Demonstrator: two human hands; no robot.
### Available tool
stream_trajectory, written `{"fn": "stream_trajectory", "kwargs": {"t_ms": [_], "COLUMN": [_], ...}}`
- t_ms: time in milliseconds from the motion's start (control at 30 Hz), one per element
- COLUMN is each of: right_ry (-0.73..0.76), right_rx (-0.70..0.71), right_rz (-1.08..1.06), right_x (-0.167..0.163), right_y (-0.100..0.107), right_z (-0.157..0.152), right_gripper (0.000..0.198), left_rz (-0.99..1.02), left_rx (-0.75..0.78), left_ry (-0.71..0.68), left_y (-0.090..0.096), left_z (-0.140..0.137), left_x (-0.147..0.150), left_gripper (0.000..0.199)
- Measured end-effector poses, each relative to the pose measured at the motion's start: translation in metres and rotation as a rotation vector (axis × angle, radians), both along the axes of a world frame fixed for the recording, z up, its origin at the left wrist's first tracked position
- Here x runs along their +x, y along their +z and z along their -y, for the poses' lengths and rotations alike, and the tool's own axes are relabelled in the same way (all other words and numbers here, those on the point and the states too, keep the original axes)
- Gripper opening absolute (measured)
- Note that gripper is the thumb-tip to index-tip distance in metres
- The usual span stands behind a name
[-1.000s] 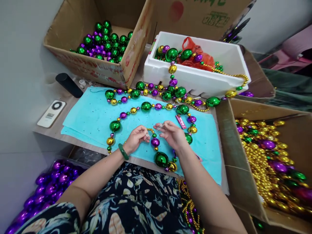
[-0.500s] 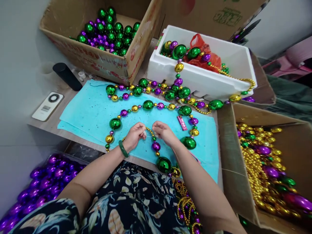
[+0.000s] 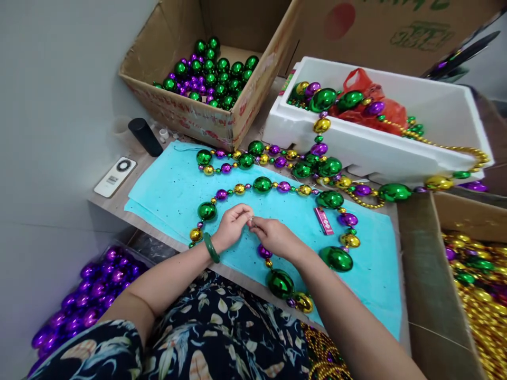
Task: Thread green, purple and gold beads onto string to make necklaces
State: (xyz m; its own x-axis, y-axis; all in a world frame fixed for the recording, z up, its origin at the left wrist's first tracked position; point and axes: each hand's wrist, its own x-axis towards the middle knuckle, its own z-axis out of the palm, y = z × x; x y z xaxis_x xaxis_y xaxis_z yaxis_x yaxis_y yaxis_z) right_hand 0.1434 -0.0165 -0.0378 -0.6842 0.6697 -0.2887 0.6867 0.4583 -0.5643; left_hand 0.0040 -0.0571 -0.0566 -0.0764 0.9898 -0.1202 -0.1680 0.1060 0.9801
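Turquoise cloth [image 3: 166, 179], dotted with dark specks, covered much of the worktop [image 3: 125, 187]. On it the bead string [image 3: 262, 184] lay in a wide arch, bending around the far side of both hands, which met over the cloth's middle. The left hand [image 3: 233, 229] had its thumb and fingers pinched closed, touching the fingertips of the right hand [image 3: 275, 236], closed in the same way; whatever sat between them was too small to tell. A purple bead [image 3: 264, 251] showed just beside the right hand, and a large green bead [image 3: 280, 283] lay near the cloth's front edge. The beads were glossy and mirror-like, round or egg-shaped. A smooth green bangle [image 3: 211, 249] circled the left wrist. Inside the arch, on the cloth, was a flat pink packet [image 3: 324, 221]. Beyond the cloth's far edge stood a white foam box [image 3: 356, 145] and a scuffed cardboard box [image 3: 178, 113].
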Motion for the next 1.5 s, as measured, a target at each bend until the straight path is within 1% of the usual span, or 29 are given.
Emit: {"fn": "stream_trajectory", "kwargs": {"t_ms": [67,100,200,233,267,300,333,367,433,500,533,567,633,667,700,767,800,833,900,933,1000,1033,1100,1167,1200,1267,1333,1400,1500], "right_ry": [-0.011,-0.037,-0.148,-0.177,-0.199,-0.213,-0.221,-0.223,-0.217,-0.206,-0.201,-0.196,-0.191,-0.188,-0.185,-0.174,-0.168,-0.165,-0.171,-0.182,-0.22,-0.246,-0.323,-0.435,-0.505,-0.649,-0.764,-0.823,-0.828], "right_rx": [0.013,0.016,0.003,-0.006,-0.017,-0.029,-0.04,-0.051,-0.067,-0.081,-0.088,-0.096,-0.113,-0.122,-0.13,-0.141,-0.145,-0.148,-0.154,-0.16,-0.193,-0.222,-0.334,-0.535,-0.649,-0.843,-0.938,-0.962,-0.868], "right_rz": [-0.021,-0.048,-0.127,-0.146,-0.161,-0.173,-0.183,-0.191,-0.2,-0.206,-0.209,-0.214,-0.227,-0.235,-0.241,-0.255,-0.264,-0.275,-0.304,-0.321,-0.361,-0.393,-0.502,-0.658,-0.743,-0.888,-0.967,-0.972,-0.897], "right_x": [-0.002,-0.001,0.007,0.011,0.015,0.018,0.021,0.022,0.024,0.024,0.024,0.024,0.022,0.021,0.019,0.015,0.013,0.012,0.01,0.009,0.009,0.009,0.008,0.006,0.005,0.004,0.005,0.004,0.002], "right_y": [-0.001,-0.001,-0.004,-0.004,-0.005,-0.005,-0.005,-0.005,-0.004,-0.003,-0.003,-0.003,-0.004,-0.005,-0.005,-0.006,-0.006,-0.006,-0.006,-0.006,-0.008,-0.009,-0.012,-0.015,-0.016,-0.018,-0.021,-0.024,-0.03], "right_z": [0.001,0.001,-0.001,-0.003,-0.004,-0.005,-0.006,-0.007,-0.009,-0.009,-0.01,-0.01,-0.01,-0.009,-0.009,-0.008,-0.008,-0.008,-0.007,-0.006,-0.005,-0.004,-0.003,-0.003,-0.003,-0.004,-0.007,-0.009,-0.01], "right_gripper": [0.015,0.015,0.015,0.015,0.016,0.016,0.017,0.017,0.018,0.017,0.016,0.016,0.017,0.017,0.017,0.017,0.017,0.017,0.017,0.017,0.019,0.02,0.022,0.023,0.024,0.027,0.031,0.032,0.027], "left_rz": [-0.098,-0.187,-0.597,-0.755,-0.911,-1.062,-1.196,-1.303,-1.434,-1.506,-1.545,-1.588,-1.629,-1.599,-1.529,-1.304,-1.186,-1.101,-1.001,-0.955,-0.791,-0.645,-0.226,0.25,0.452,0.731,0.845,0.83,0.675], "left_rx": [0.023,0.053,0.196,0.222,0.214,0.168,0.092,0.003,-0.155,-0.211,-0.197,-0.156,0.011,0.13,0.262,0.482,0.535,0.529,0.418,0.346,0.223,0.166,0.029,-0.134,-0.206,-0.314,-0.376,-0.402,-0.386], "left_ry": [0.005,0.006,-0.002,-0.007,-0.014,-0.02,-0.043,-0.085,-0.216,-0.318,-0.312,-0.261,-0.13,-0.096,-0.106,-0.241,-0.33,-0.4,-0.498,-0.51,-0.453,-0.387,-0.218,-0.05,0.025,0.122,0.118,0.05,-0.011], "left_y": [0.006,0.009,0.022,0.026,0.029,0.031,0.031,0.031,0.031,0.033,0.036,0.039,0.046,0.048,0.048,0.044,0.039,0.034,0.021,0.016,0.007,0.004,-0.002,-0.006,-0.007,-0.009,-0.011,-0.013,-0.018], "left_z": [-0.003,-0.004,0.0,0.003,0.007,0.01,0.013,0.014,0.01,-0.001,-0.008,-0.015,-0.025,-0.028,-0.028,-0.025,-0.021,-0.018,-0.012,-0.009,-0.006,-0.004,-0.001,0.002,0.003,0.003,0.002,0.001,0.0], "left_x": [-0.007,-0.013,-0.038,-0.048,-0.059,-0.069,-0.079,-0.087,-0.102,-0.112,-0.116,-0.117,-0.115,-0.11,-0.102,-0.081,-0.069,-0.058,-0.04,-0.034,-0.027,-0.024,-0.019,-0.012,-0.008,-0.002,0.002,0.004,0.005], "left_gripper": [0.015,0.015,0.012,0.021,0.04,0.058,0.07,0.077,0.078,0.073,0.07,0.067,0.062,0.059,0.056,0.048,0.043,0.039,0.026,0.022,0.024,0.025,0.025,0.024,0.023,0.021,0.02,0.022,0.025]}}
